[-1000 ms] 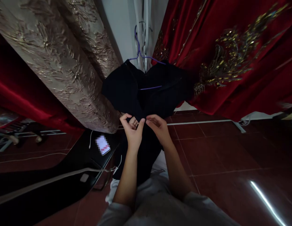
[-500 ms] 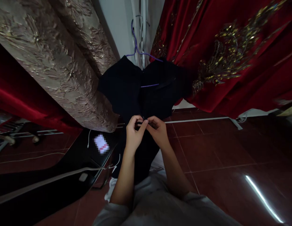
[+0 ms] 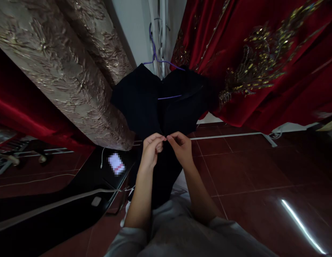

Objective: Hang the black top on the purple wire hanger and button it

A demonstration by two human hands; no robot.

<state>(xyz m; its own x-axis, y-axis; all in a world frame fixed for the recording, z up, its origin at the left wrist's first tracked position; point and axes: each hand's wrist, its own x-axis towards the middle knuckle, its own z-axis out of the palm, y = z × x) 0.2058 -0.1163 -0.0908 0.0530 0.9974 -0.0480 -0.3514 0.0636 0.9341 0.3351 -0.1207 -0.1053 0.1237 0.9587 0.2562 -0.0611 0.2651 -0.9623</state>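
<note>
A dark navy, short-sleeved garment (image 3: 140,98) hangs in front of me on a purple hanger (image 3: 154,53), with an opening running down its middle. At the lower end of that opening, my left hand (image 3: 153,149) pinches the fabric between thumb and forefinger, its other fingers curled in. Right beside it, my right hand (image 3: 183,150) makes a similar pinch on the garment, and the fingertips of both hands nearly meet. Whether a small fastener lies between the fingertips is too dark to make out. Below the hands the garment drapes down towards my lap.
Beige textured cloth (image 3: 83,82) hangs at left, red cloth with gold sequins (image 3: 251,71) at right. A white metal stand (image 3: 160,32) rises behind the hanger. On the black table (image 3: 83,185) at left lies a phone-like item (image 3: 116,164) beside a white cable (image 3: 102,157).
My hands have drawn slightly apart at the fingertips, the left fingers curling in more and the right hand moving a little to the right. The garment hangs almost unchanged.
</note>
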